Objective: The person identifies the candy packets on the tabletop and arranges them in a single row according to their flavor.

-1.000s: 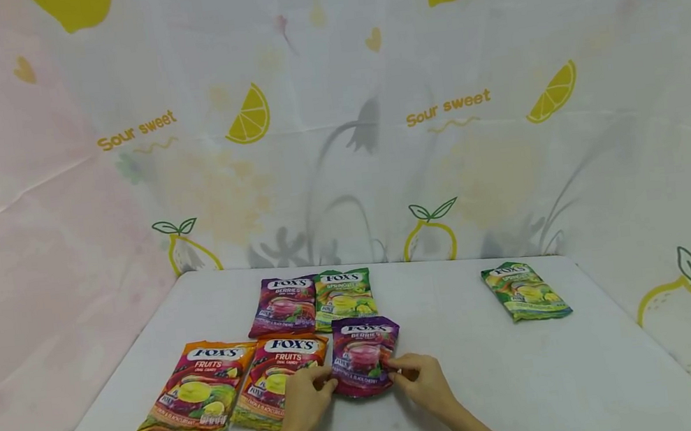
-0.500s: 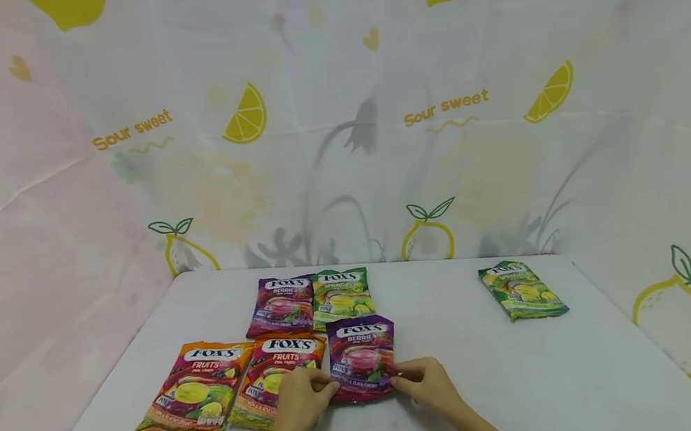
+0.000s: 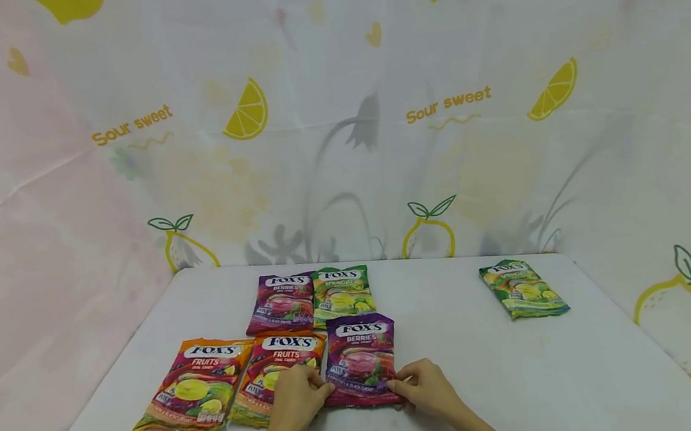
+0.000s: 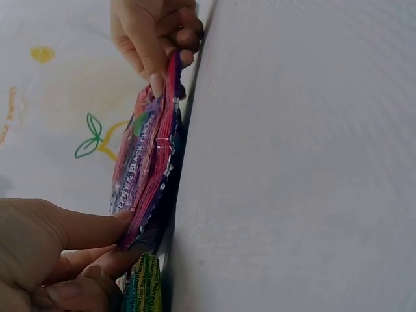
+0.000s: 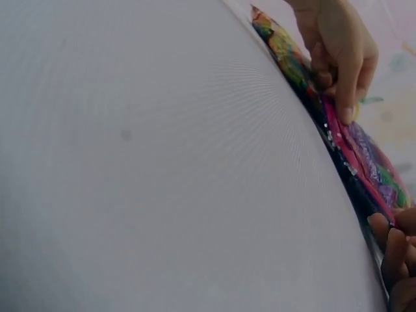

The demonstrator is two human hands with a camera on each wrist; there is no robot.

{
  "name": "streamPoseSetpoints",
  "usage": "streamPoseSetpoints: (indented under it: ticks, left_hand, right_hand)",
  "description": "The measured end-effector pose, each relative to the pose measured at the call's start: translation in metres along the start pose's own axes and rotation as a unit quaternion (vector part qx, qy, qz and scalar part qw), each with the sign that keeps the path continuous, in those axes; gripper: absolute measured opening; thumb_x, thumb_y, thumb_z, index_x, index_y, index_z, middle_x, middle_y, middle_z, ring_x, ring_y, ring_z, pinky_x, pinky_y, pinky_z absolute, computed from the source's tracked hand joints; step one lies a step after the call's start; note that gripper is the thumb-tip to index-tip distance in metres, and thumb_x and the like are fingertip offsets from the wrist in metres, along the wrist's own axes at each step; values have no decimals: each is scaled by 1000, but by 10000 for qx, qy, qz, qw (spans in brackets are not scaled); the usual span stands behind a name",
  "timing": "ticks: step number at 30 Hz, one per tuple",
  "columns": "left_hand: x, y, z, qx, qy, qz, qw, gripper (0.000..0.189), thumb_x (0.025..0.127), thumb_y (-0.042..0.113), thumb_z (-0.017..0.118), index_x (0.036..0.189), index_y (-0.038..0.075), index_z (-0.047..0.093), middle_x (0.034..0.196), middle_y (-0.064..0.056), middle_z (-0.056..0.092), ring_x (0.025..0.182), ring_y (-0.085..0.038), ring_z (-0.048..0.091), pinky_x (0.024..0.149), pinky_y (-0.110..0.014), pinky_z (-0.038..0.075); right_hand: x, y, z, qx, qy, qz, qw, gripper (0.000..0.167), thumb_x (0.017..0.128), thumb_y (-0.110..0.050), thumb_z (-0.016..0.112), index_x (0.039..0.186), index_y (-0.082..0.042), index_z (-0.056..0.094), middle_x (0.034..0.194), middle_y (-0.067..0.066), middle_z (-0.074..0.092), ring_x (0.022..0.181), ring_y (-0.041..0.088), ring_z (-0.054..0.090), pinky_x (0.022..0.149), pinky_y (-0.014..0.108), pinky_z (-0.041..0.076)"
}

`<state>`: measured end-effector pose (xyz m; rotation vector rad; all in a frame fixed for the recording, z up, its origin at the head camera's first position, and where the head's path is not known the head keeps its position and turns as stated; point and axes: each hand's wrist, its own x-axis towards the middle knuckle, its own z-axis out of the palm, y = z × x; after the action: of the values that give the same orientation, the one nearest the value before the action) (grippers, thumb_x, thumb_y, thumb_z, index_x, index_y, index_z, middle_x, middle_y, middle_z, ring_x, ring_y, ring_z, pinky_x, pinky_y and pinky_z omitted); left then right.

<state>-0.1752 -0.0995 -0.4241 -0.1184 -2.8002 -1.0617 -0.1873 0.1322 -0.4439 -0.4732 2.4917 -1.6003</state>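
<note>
Since soft foil would sag from a single grip, I judge, I pinch the near berries bag [image 3: 361,360] by both near corners, which probably spreads it flat and square. My left hand [image 3: 297,398] has thumb and fingers clamped on the left corner, and my right hand [image 3: 427,387] grips the right one likewise. The bag sits at the middle of the table [image 3: 503,395], its print facing me, as if matched to the others: right fruits bag [image 3: 261,387] close on its left, left fruits bag [image 3: 192,390] beyond that, far berries bag [image 3: 282,303] and far green bag [image 3: 343,296] behind. Whether its far edge touches those two I cannot tell. My left knuckles cover part of the right fruits bag, so leftward room looks tight. To the right, bare table runs out toward the lone green bag [image 3: 524,288], tilted near the far right corner; bare tabletop lies on the near side too.
</note>
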Motion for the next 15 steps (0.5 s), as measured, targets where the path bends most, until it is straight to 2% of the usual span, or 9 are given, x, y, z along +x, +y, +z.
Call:
streamPoseSetpoints:
  ticks: [8,15]
  left_hand:
    - [-1,3,4,308,-134,-404,9986,22,73,16,80,62,7,64,55,2,54,54,-11,45,51,-24,38]
    - [-1,4,4,310,-103,-395,9987,22,72,15,81,61,8,63,55,2,54,53,-11,45,51,-23,39]
  right_hand:
    - [-4,-2,4,-175,171,380,9990,19,84,-13,68,74,2,62,54,9,64,38,1,48,40,20,38]
    - [-5,-3,2,-639,208,293,9973,24,84,-17,70,67,-2,60,51,4,62,37,0,48,39,18,37]
